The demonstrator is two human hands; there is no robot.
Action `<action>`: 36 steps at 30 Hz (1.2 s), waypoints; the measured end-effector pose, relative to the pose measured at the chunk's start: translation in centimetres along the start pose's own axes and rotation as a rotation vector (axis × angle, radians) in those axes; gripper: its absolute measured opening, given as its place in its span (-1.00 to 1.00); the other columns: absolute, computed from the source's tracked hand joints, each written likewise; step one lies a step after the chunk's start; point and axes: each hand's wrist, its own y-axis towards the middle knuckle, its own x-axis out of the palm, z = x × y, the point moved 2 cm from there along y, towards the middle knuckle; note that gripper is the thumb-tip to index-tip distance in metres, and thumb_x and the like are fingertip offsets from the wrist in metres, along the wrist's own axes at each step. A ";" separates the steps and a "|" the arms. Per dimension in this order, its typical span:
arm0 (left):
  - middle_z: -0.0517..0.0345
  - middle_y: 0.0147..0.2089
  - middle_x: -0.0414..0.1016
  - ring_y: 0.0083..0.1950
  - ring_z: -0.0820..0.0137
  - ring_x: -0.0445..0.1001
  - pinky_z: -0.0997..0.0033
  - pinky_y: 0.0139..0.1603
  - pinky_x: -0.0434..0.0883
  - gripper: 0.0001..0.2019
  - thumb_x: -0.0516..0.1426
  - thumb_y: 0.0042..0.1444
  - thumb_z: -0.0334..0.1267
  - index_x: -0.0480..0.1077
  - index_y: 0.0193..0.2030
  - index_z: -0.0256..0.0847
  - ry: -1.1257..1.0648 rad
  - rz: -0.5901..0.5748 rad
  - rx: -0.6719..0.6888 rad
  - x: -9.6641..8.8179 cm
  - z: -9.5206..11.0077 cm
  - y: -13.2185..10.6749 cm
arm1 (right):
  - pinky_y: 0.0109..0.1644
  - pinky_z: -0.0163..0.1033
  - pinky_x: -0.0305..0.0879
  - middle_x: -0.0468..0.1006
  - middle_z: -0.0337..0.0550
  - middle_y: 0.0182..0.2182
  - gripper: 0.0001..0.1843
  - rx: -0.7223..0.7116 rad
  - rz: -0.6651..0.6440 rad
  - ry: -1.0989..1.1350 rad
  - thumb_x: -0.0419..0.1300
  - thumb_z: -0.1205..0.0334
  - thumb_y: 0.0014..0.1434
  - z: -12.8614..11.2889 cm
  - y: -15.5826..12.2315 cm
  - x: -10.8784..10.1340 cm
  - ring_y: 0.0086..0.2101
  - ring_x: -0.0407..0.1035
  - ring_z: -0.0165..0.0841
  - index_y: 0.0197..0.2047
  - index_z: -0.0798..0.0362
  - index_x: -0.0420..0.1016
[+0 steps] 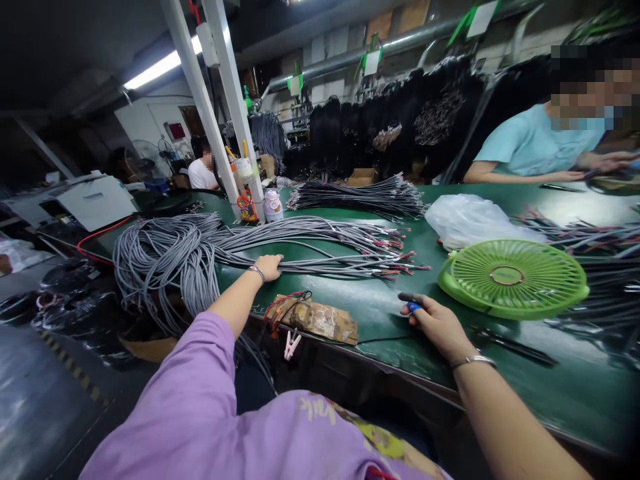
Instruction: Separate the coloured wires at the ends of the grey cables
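Note:
My left hand (270, 267) reaches over the near edge of a long bundle of grey cables (310, 230), its fingers closed on a grey cable. Stripped ends with reddish wires (400, 260) fan out at the bundle's right. My right hand (435, 323) hovers over the table to the right of the bundle, apart from it. Its fingers are drawn together, with a dark covering on one fingertip and a blue band or small blue piece (414, 307) at another. Whatever may be pinched there is hidden.
A green fan (510, 277) and a clear plastic bag (465, 217) stand right on the green table (375, 313). A taped brown block (320, 320) with wires and a pink clip (292, 345) sits at the front edge. Black cables (355, 199) lie behind. A co-worker (530, 143) sits across.

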 end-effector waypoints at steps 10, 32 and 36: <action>-0.06 -0.04 0.46 0.02 0.20 0.44 0.28 0.03 0.36 -0.68 0.00 0.21 -0.08 0.43 -0.07 -0.21 0.033 0.070 0.021 -0.8 -2.5 -1.2 | -0.43 -0.23 0.38 0.59 -0.07 -0.42 -0.79 0.107 -0.114 0.227 0.22 0.17 0.00 -1.3 -0.5 -0.7 -0.52 0.39 -0.30 -0.25 0.01 0.53; -0.03 -0.01 0.42 0.01 0.18 0.46 0.19 0.01 0.38 -0.69 -0.01 0.19 -0.21 0.39 0.01 -0.18 0.026 0.044 0.077 -0.1 0.1 -3.9 | -0.45 -0.30 0.33 0.55 -0.14 -0.48 -0.89 0.431 0.030 0.278 0.23 0.36 -0.15 -5.5 -1.2 -0.6 -0.53 0.34 -0.37 -0.50 -0.05 0.52; -0.08 0.08 0.34 0.02 0.21 0.46 0.28 0.02 0.41 -0.57 0.08 0.11 -0.21 0.30 0.14 -0.24 0.005 -0.013 0.060 1.3 0.0 -4.2 | -0.51 -0.36 0.29 0.52 -0.20 -0.52 -0.89 0.474 0.108 0.274 0.20 0.33 -0.20 -5.1 -1.2 -0.4 -0.56 0.30 -0.41 -0.49 -0.01 0.49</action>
